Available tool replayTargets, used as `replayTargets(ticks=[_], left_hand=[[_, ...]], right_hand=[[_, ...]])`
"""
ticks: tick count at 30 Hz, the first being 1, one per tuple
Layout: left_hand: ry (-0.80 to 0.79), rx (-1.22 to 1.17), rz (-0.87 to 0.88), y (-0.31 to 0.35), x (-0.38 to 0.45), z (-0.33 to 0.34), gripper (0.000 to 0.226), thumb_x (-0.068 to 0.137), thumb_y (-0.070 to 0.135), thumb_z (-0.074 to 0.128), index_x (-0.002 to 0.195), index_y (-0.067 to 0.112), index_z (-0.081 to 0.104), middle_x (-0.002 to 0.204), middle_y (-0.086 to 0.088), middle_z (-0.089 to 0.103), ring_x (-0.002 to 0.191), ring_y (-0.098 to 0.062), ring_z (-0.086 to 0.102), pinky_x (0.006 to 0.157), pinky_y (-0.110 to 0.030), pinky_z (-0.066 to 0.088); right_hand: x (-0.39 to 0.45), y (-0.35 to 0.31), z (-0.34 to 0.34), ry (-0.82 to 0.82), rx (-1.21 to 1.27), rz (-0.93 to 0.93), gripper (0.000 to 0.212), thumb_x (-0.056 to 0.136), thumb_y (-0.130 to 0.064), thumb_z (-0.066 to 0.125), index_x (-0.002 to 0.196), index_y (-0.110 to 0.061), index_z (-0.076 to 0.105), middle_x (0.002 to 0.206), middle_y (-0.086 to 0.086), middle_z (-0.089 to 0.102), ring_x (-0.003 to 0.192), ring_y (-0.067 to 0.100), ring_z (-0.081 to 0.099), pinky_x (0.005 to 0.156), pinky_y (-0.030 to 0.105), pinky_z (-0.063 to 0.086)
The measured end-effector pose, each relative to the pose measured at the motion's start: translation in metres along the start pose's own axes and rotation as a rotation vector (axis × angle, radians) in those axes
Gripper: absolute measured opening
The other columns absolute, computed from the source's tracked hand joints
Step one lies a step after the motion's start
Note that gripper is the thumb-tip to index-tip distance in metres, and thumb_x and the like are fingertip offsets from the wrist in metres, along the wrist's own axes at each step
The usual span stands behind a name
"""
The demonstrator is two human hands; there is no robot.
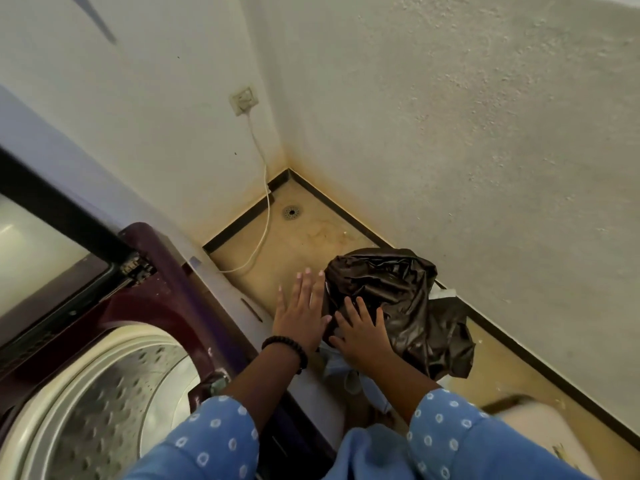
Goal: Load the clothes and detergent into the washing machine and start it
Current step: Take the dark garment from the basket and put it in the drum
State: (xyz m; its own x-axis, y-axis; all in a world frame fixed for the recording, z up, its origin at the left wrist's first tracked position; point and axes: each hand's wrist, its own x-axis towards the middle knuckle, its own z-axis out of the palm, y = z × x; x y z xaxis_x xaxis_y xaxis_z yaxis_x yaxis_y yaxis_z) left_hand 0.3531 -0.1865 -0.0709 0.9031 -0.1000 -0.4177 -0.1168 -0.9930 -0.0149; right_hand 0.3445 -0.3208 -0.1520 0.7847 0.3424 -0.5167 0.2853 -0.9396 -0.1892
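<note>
A top-loading washing machine [166,303] with a maroon top stands at the left, its lid [41,244] raised and its steel drum [104,403] open. To its right on the floor sits a crumpled dark brown plastic bag [398,299] over a pale blue container or cloth [339,368]. My left hand [303,317], with a black bead bracelet on the wrist, is spread flat against the bag's left side. My right hand [360,336] rests on the front of the bag with fingers apart. Whether either hand grips the bag is unclear.
A white cable [263,216] runs from a wall socket [244,100] down to the floor behind the machine. A floor drain [291,212] sits in the corner. Walls close in at the back and the right. A white object [533,434] lies at the lower right.
</note>
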Motion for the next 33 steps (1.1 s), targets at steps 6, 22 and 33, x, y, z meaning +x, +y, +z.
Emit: replayTargets(ticks=[6, 22, 33], left_hand=[[-0.085, -0.032, 0.018, 0.0, 0.024, 0.014, 0.069, 0.104, 0.032, 0.03, 0.151, 0.014, -0.017, 0.162, -0.007, -0.01, 0.149, -0.024, -0.009, 0.121, -0.049, 0.003], [-0.129, -0.146, 0.047, -0.001, 0.055, 0.042, 0.071, 0.103, 0.022, 0.034, 0.151, 0.014, -0.018, 0.162, -0.005, -0.012, 0.149, -0.023, -0.014, 0.12, -0.047, -0.001], [-0.12, -0.216, -0.016, -0.005, 0.056, 0.041, 0.074, 0.101, 0.019, 0.04, 0.152, 0.014, -0.013, 0.163, -0.005, -0.006, 0.15, -0.022, -0.007, 0.121, -0.046, 0.003]], right_hand=[[0.024, 0.004, 0.006, -0.173, -0.038, -0.058, 0.058, 0.101, -0.047, 0.032, 0.151, -0.018, 0.026, 0.163, 0.007, -0.01, 0.148, 0.029, -0.015, 0.115, 0.061, -0.001], [0.077, 0.012, 0.019, -0.457, -0.222, -0.118, 0.077, 0.087, -0.051, 0.06, 0.151, -0.028, 0.026, 0.162, 0.005, -0.016, 0.145, 0.037, -0.021, 0.112, 0.068, -0.004], [0.08, 0.014, 0.013, -0.214, -0.027, -0.043, 0.039, 0.1, -0.02, 0.044, 0.138, -0.012, 0.046, 0.144, 0.01, 0.037, 0.141, 0.028, 0.025, 0.114, 0.052, 0.024]])
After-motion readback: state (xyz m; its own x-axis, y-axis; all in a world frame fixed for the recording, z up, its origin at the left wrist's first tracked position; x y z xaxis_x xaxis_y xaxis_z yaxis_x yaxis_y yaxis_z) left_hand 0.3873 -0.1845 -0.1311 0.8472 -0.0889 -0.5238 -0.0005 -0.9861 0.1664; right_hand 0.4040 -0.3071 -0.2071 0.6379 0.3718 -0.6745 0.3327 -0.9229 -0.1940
